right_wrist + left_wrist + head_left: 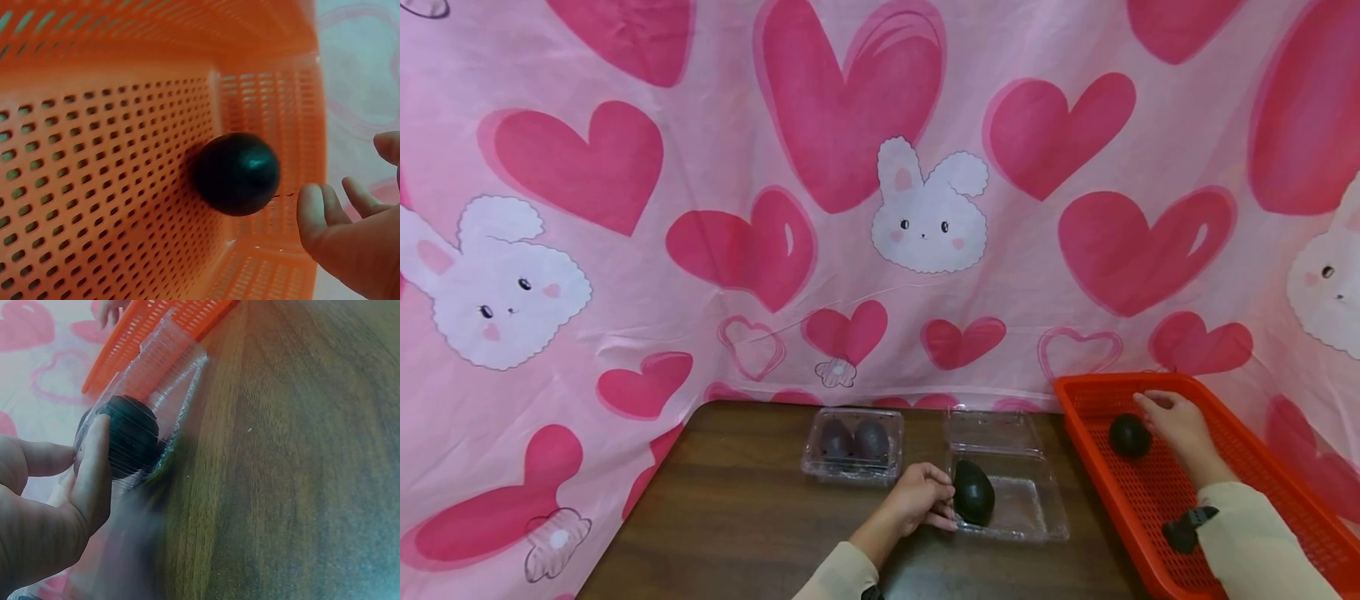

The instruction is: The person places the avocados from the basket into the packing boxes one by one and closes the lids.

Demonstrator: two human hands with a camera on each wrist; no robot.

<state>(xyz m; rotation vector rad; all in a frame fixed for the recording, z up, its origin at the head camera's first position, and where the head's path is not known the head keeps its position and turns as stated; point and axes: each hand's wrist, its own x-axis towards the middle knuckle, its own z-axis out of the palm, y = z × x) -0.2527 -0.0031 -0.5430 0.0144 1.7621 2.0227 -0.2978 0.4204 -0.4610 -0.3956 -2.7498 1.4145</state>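
My left hand (921,497) pinches the left wall of an opened clear plastic clamshell box (1026,508) between thumb and fingers. One dark green avocado (973,493) sits in the left half of that box, right beside the fingertips; the left wrist view shows it through the plastic. My right hand (1176,425) is over the orange basket (1093,467), fingers apart, with nothing in its grasp. Just left of its fingertips, another dark avocado (237,174) lies on the basket's perforated floor near the far end.
A closed clear clamshell box (853,479) with two dark avocados (871,440) stands at the back of the wooden table (737,508). The opened lid (992,432) lies back toward the pink heart-patterned cloth (842,275). The basket's raised walls border the right side.
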